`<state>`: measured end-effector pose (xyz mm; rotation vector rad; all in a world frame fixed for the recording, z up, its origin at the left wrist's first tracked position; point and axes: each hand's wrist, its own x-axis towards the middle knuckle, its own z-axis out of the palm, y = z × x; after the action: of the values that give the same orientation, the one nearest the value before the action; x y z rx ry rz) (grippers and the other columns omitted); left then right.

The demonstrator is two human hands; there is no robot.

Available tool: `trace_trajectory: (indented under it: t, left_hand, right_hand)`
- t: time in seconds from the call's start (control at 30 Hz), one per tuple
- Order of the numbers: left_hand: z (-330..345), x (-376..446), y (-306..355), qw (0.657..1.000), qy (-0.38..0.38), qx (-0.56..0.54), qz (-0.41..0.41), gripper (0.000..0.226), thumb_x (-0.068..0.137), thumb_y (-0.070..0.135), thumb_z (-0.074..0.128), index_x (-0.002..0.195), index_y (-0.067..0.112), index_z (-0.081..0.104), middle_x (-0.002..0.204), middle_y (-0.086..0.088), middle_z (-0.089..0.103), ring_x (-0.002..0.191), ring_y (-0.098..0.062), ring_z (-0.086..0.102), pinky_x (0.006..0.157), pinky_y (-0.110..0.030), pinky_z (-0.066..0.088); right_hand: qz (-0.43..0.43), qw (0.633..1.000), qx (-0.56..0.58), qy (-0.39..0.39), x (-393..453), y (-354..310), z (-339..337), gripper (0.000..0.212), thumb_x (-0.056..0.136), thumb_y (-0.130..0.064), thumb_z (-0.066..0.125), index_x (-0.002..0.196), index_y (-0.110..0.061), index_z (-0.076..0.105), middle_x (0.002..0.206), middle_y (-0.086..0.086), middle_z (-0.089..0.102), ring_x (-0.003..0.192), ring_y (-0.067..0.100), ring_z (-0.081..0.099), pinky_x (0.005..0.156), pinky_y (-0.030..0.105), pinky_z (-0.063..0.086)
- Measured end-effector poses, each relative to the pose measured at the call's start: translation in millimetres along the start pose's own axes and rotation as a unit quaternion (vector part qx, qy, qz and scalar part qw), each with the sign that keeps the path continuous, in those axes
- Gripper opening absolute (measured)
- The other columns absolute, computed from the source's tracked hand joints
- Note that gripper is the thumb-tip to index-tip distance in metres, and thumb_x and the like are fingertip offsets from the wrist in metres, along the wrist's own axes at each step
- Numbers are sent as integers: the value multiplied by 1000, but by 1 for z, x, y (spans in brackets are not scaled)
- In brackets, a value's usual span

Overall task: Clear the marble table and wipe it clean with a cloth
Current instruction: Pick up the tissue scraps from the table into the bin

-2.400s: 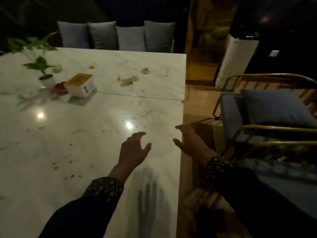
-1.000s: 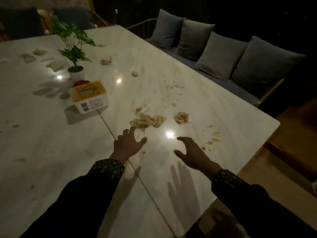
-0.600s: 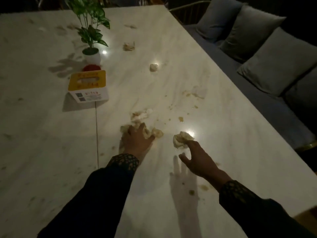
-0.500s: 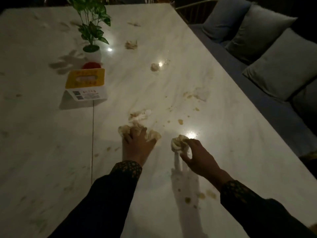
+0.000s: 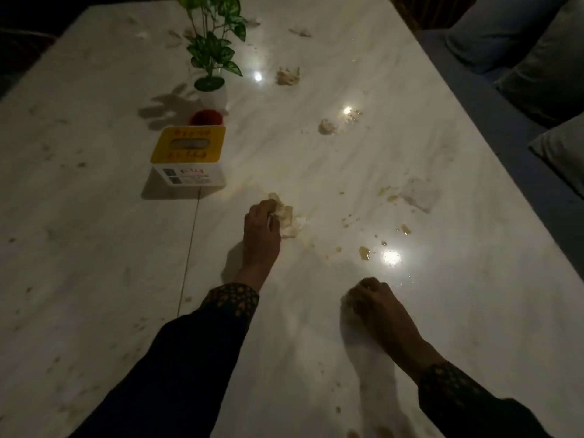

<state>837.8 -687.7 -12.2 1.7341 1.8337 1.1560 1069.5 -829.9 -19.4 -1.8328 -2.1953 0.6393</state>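
The marble table [image 5: 316, 159] fills most of the frame, streaked with crumbs and amber drips. At centre, the left hand [image 5: 261, 230] reaches forward with its fingers [image 5: 264, 208] curled over a crumpled, stained tissue wad [image 5: 286, 216]; the wad sticks out to the right of the fingertips and lies on the table, just below the tissue box. In the lower right, the right hand [image 5: 376, 303] is bunched into a loose fist, knuckles up. A pale scrap shows at its left edge, so it seems to clutch something (the dim light hides what exactly).

The yellow-topped tissue box [image 5: 188, 156] stands left of centre, with a small red object [image 5: 206, 117] touching its far side and a potted plant [image 5: 211, 42] in a white pot beyond that. More tissue scraps lie farther up: one [image 5: 326, 126] right of centre near a light glare, another [image 5: 287, 75] near the top beside the plant. A flat damp tissue [image 5: 418, 196] clings to the table at the right. Grey cushions [image 5: 543, 74] line the upper right corner.
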Motion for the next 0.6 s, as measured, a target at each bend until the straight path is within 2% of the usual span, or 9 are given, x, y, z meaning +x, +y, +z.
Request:
trace_trajectory:
  t: [0.07,0.13,0.2,0.27,0.33,0.4,0.5,0.6]
  left_hand:
    - [16,15,-7,999,-40,4,-3,29,87,11,59,115,10,64,113,-15,63,105,-33,59,90,-46,50]
    - [28,11,-21,991,-102,80,12,38,85,37,59,121,25,59,120,-4,61,111,-26,58,88,-42,53]
    - [37,-2,-36,979,-119,161,39,46,86,49,57,129,32,53,124,3,58,113,-21,56,88,-39,53]
    - [43,-8,-50,981,-113,143,61,41,89,39,53,128,27,59,122,0,60,112,-24,56,89,-41,52]
    - [47,-2,-58,989,-110,80,59,40,88,26,46,123,22,65,118,-6,64,109,-27,58,90,-43,51]
    - [50,16,-62,995,-91,17,29,42,85,14,45,120,22,67,116,-8,65,106,-27,61,92,-43,52]
    - [51,57,-55,996,-51,-71,-10,40,83,4,45,114,16,67,111,-13,66,100,-32,64,86,-51,54]
    - [52,97,-44,999,-31,-36,21,39,81,-2,45,108,7,71,105,-19,63,95,-37,63,85,-47,55]
  right_hand:
    - [4,999,41,8,7,11,-4,15,85,-11,70,99,-17,71,105,2,62,90,15,58,72,13,46]
    - [10,997,68,29,21,17,-14,15,86,-6,68,98,-13,72,101,4,64,89,16,60,75,22,52]
    - [5,996,66,55,43,22,-25,13,84,-3,69,94,-11,73,95,5,67,83,18,63,74,22,53]
    - [34,994,80,71,70,27,-36,18,84,-3,70,100,-10,74,97,5,68,83,16,62,76,7,43]
    - [47,991,93,87,99,34,-44,20,85,-4,69,103,-9,74,98,6,68,81,10,58,71,-3,34]
    - [39,991,86,93,126,38,-51,14,87,-8,67,99,-11,75,95,7,69,81,12,59,68,0,33]
    - [36,990,57,124,162,41,-59,9,86,-6,65,86,-7,74,84,11,69,84,23,61,66,14,30]
    - [43,988,54,138,188,53,-66,13,89,-7,61,81,-7,71,80,8,66,83,21,57,67,18,31]
